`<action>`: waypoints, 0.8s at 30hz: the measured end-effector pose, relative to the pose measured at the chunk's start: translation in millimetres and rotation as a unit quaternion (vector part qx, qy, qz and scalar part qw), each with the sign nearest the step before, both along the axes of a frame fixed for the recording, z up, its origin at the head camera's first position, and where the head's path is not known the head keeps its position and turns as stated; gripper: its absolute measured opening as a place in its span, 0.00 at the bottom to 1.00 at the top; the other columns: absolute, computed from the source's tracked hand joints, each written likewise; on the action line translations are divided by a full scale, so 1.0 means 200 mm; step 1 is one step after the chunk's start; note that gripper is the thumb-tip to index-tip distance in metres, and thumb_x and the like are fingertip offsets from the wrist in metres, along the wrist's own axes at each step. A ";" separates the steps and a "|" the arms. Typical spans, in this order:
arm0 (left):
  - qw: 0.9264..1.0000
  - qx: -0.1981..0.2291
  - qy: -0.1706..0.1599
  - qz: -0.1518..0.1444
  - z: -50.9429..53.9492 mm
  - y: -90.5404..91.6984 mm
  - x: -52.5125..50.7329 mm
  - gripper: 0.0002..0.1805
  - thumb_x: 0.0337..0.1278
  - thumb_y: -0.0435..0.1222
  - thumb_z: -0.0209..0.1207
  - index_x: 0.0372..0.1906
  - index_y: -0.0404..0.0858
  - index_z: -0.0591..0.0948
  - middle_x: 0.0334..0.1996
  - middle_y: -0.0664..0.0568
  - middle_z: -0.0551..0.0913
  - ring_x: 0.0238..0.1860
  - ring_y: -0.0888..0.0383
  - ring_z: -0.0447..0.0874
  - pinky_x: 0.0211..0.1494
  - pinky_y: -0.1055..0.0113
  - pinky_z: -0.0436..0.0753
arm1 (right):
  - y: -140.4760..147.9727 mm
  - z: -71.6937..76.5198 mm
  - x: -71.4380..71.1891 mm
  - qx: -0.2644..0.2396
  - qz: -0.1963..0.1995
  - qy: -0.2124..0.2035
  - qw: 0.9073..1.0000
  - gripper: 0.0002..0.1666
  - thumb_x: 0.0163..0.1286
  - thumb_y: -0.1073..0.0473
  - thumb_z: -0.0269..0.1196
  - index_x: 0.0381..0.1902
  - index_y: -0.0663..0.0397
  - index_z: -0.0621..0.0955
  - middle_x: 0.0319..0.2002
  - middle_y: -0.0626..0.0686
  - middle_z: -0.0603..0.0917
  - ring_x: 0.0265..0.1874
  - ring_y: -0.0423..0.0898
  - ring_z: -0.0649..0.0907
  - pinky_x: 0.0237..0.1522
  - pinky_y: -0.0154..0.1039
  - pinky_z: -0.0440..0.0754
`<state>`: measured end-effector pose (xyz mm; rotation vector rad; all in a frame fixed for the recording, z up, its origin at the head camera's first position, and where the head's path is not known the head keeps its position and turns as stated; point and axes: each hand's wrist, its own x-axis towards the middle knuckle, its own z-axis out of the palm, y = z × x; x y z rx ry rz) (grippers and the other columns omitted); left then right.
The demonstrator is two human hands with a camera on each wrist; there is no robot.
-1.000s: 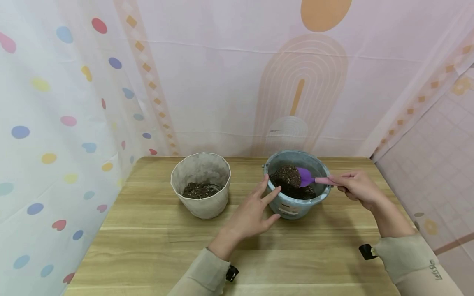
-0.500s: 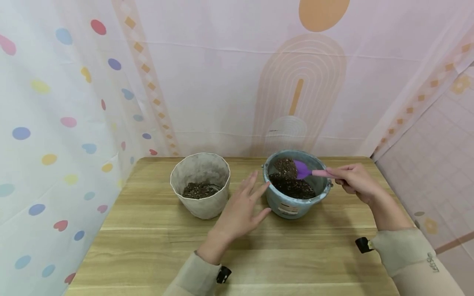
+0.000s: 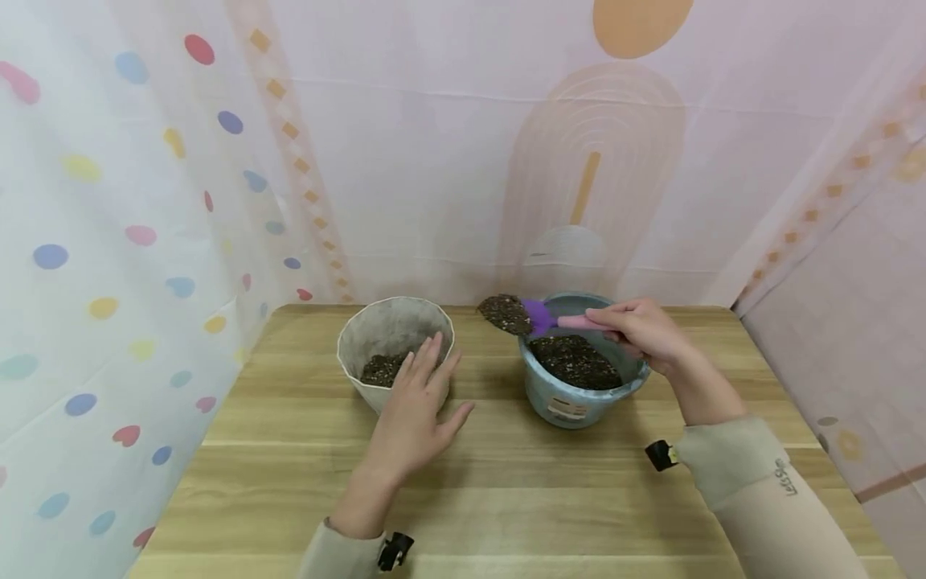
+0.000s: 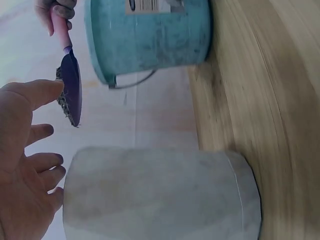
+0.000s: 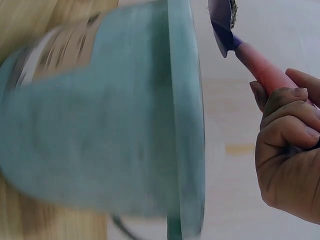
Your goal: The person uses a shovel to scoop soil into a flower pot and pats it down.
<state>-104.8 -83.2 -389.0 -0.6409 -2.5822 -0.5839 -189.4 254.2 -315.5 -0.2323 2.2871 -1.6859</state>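
My right hand (image 3: 647,334) grips the pink handle (image 3: 582,322) of a purple trowel (image 3: 538,317), whose blade carries a heap of dark soil (image 3: 506,314) above the left rim of the blue bucket (image 3: 542,386). More soil lies inside that bucket. With fingers spread, my left hand (image 3: 412,418) is at the near right side of the grey-white pot (image 3: 372,396), which has some soil at its bottom; whether it touches the rim, I cannot tell. In the left wrist view the left hand (image 4: 25,165) holds nothing, and the trowel (image 4: 72,87) shows beyond its thumb.
Both containers stand near the back edge of the wooden table (image 3: 506,515), with a gap between them. Behind them hangs a pale patterned curtain (image 3: 434,177), and a dotted one (image 3: 145,322) hangs on the left.
The loaded trowel has risen out of the bucket and moved left past its rim with my right hand. My left hand has moved left from the bucket to the pot.
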 end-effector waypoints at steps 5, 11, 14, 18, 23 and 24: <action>0.999 0.017 0.004 0.037 -0.01 -0.09 0.04 0.39 0.57 0.44 0.72 0.70 0.33 0.72 0.74 0.32 0.63 0.75 0.37 0.59 0.77 0.42 0.56 | -0.16 0.00 -0.04 -0.015 0.026 0.005 1.000 0.22 0.73 0.52 0.64 0.20 0.56 0.82 0.12 0.44 0.71 0.09 0.36 0.59 0.12 0.30 0.57; 0.995 0.034 0.030 0.093 -0.03 -0.21 0.07 0.37 0.54 0.42 0.73 0.67 0.31 0.75 0.73 0.32 0.65 0.74 0.33 0.59 0.75 0.37 0.56 | -0.35 0.00 -0.07 -0.033 0.064 0.011 0.997 0.19 0.73 0.50 0.64 0.42 0.61 0.90 0.27 0.44 0.90 0.09 0.37 0.54 0.13 0.31 0.54; 0.991 0.047 0.037 0.119 -0.04 -0.26 0.08 0.34 0.54 0.42 0.72 0.64 0.33 0.77 0.73 0.32 0.65 0.73 0.28 0.58 0.74 0.34 0.55 | -0.44 -0.01 -0.09 -0.016 0.075 0.014 0.997 0.18 0.72 0.49 0.65 0.40 0.58 0.91 0.29 0.48 0.91 0.09 0.38 0.53 0.12 0.32 0.54; 0.988 0.053 0.023 0.141 -0.05 -0.28 0.08 0.29 0.56 0.44 0.71 0.61 0.35 0.80 0.74 0.33 0.64 0.72 0.26 0.57 0.75 0.34 0.54 | -0.54 -0.04 -0.11 0.017 0.080 0.009 0.997 0.19 0.72 0.49 0.65 0.29 0.55 0.91 0.34 0.49 0.91 0.09 0.38 0.51 0.12 0.33 0.52; 0.988 0.050 0.010 0.144 -0.05 -0.28 0.09 0.28 0.57 0.45 0.70 0.59 0.36 0.82 0.73 0.31 0.64 0.73 0.28 0.58 0.75 0.35 0.54 | -0.66 -0.05 -0.15 0.061 0.082 0.001 0.995 0.26 0.70 0.49 0.67 0.14 0.55 0.83 0.28 0.45 0.90 0.09 0.37 0.51 0.13 0.33 0.51; 0.989 0.050 0.011 0.142 -0.06 -0.28 0.09 0.27 0.57 0.45 0.70 0.59 0.35 0.82 0.73 0.31 0.64 0.73 0.28 0.59 0.75 0.36 0.54 | -0.68 -0.05 -0.16 0.072 0.083 0.002 0.994 0.27 0.70 0.49 0.67 0.12 0.54 0.81 0.23 0.44 0.89 0.09 0.37 0.51 0.13 0.32 0.51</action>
